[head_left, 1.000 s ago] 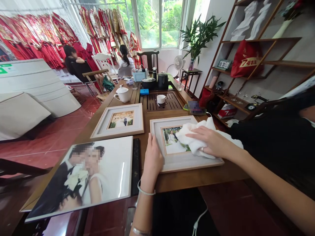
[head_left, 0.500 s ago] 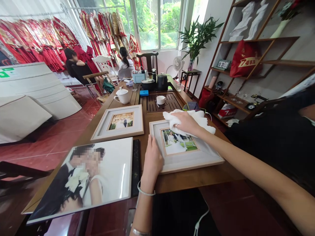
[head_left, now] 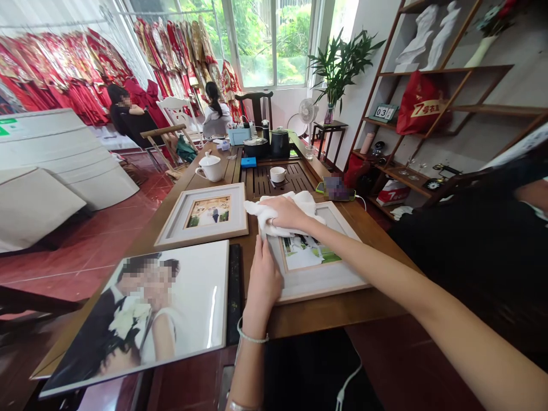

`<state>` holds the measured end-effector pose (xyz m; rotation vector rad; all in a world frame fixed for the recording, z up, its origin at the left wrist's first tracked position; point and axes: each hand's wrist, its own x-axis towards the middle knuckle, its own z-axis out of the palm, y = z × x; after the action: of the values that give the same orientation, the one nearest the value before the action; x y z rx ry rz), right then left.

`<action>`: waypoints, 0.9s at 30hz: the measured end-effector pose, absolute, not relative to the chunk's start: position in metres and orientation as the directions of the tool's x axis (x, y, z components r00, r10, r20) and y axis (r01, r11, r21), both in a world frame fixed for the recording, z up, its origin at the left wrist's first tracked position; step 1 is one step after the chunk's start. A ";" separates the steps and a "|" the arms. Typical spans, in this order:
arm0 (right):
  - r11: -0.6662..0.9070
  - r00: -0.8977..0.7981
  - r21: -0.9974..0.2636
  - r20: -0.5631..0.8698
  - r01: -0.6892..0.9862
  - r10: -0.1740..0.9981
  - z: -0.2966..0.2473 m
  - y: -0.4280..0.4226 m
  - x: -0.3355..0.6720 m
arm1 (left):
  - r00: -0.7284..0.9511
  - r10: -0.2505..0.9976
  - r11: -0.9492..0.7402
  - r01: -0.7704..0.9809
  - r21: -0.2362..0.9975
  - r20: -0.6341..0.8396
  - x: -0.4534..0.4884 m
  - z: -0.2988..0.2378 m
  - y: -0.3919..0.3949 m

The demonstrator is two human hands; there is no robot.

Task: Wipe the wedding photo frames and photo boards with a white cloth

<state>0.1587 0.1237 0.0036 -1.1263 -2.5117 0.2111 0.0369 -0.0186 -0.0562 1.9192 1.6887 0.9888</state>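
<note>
A framed photo [head_left: 295,286] with a pale wooden border lies flat on the wooden table before me. My left hand [head_left: 264,277] grips its left edge, fingers pointing away from me. A crumpled white cloth [head_left: 307,205] is under my right hand [head_left: 285,211], closed on it and pressing it on the frame's far left corner. Cloth and forearm hide part of the photo and the far border. A second framed photo [head_left: 173,220] lies to the left. Nearer me, a large glossy wedding print [head_left: 192,297] sticks out over the table's edge.
Farther along the wooden table [head_left: 342,319] are a lidded white cup [head_left: 210,169], a small white cup [head_left: 278,174] on a slatted tea tray, a blue box [head_left: 248,162] and a phone [head_left: 336,188] with a cable. A person in black [head_left: 466,228] is at the right.
My right hand has slid the cloth leftward along the frame's far side to its left corner. My left hand stays on the left edge. The whole view has shifted slightly.
</note>
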 end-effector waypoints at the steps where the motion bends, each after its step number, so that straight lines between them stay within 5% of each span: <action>1: 0.675 -0.619 -0.286 0.271 0.680 0.738 0.004 0.127 0.155 | 0.022 0.966 -0.203 0.683 0.702 0.258 0.037 -0.057 -0.019; 9: 0.823 -0.830 -0.361 0.189 0.439 0.525 0.006 0.122 0.160 | 0.007 0.959 -0.221 0.647 0.730 0.284 0.038 -0.055 -0.018; 16: 0.708 -0.798 -0.592 0.171 0.386 0.578 0.005 0.077 0.204 | 0.057 0.964 -0.223 0.709 0.668 0.261 0.036 -0.039 -0.017; 20: 0.707 -0.785 -0.578 0.173 0.408 0.595 0.007 0.050 0.219 | 0.065 0.973 -0.192 0.766 0.613 0.223 0.032 -0.027 -0.011; 27: 0.806 -0.883 -0.499 0.152 0.319 0.444 0.012 0.020 0.225 | 0.059 0.998 -0.042 0.895 0.445 -0.024 0.024 0.003 0.005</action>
<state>0.2254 0.0195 0.0117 -0.5877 -2.7313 0.6872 0.0236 0.0054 0.0029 2.0031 1.8985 0.4203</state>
